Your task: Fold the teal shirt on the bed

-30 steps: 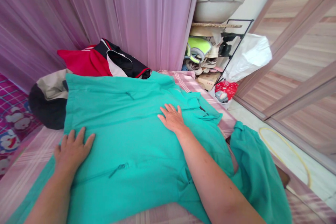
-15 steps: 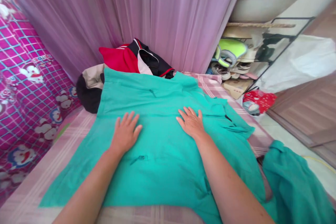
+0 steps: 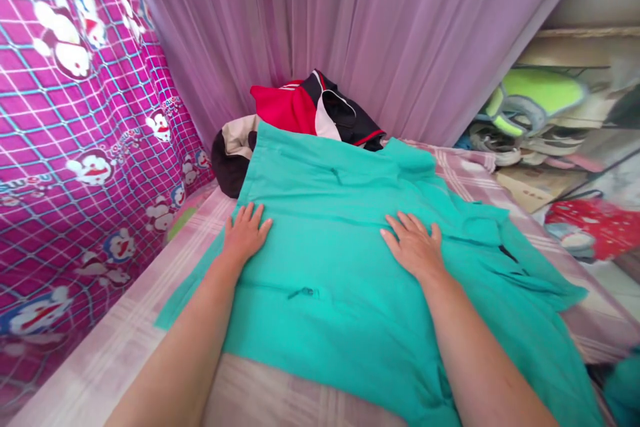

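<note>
A teal zipped garment (image 3: 340,260) lies spread flat on a pink checked sheet (image 3: 125,340). My left hand (image 3: 245,235) rests flat on its left edge, fingers stretched out. Flat on the garment's middle lies my right hand (image 3: 415,247), fingers also extended. Neither hand holds anything. A small dark zipper pull (image 3: 303,292) shows between my forearms.
A red, black and white garment (image 3: 320,110) and a dark-and-beige one (image 3: 233,153) are heaped behind the teal one. A pink cartoon-print cloth (image 3: 75,133) hangs at left, a lilac curtain (image 3: 375,27) at the back. A shoe rack (image 3: 540,120) and a red bag (image 3: 590,227) stand at right.
My view has swung left. My left hand slid from the garment's near-left part up to its left edge; my right hand stayed flat on the middle.
</note>
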